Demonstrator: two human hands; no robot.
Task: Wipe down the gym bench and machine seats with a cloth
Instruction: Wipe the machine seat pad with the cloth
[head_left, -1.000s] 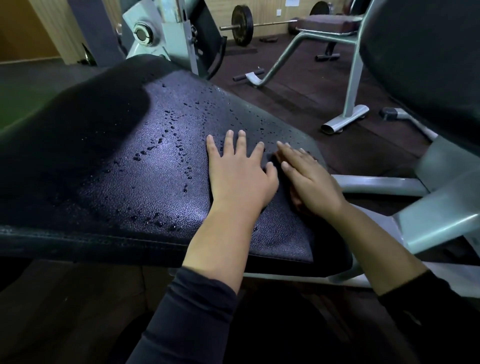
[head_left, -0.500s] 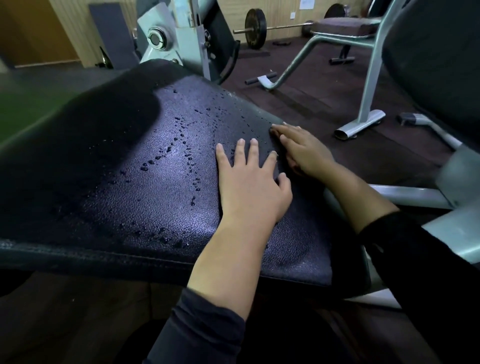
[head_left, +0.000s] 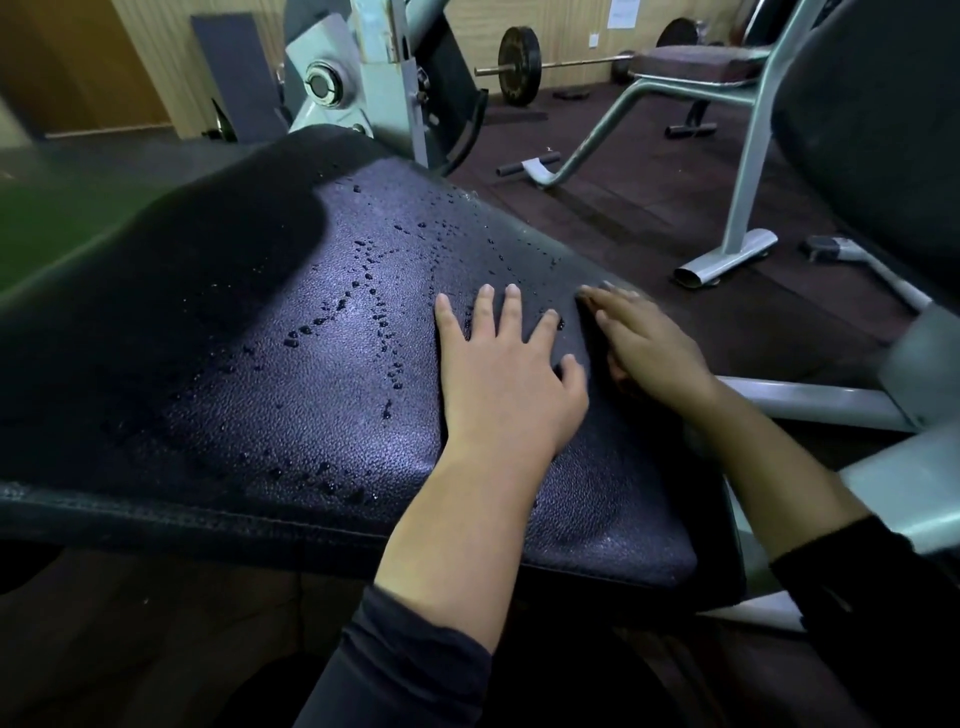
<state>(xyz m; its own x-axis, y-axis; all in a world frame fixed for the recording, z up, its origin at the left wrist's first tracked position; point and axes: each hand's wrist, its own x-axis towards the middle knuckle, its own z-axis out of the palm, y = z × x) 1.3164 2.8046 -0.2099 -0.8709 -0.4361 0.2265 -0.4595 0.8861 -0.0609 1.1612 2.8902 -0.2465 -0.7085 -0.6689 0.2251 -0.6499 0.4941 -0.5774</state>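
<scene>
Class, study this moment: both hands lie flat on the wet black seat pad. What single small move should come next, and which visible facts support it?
Probably sweep the left hand leftward across the seat pad. Water droplets bead just left of its spread fingers, while the pad under the right hand looks drier. No cloth can be made out under either flat hand, so whether one is there is unclear.

The room is dim. A cool light from the wearer's side strikes the wet black desk (head_left: 322, 395) left of the left hand (head_left: 506, 371), giving a bluish sheen and glinting droplets. A rounded shadow lies beyond it. The right hand (head_left: 652, 343) is motion-blurred and darker. Edges bow with wide-angle distortion.
</scene>
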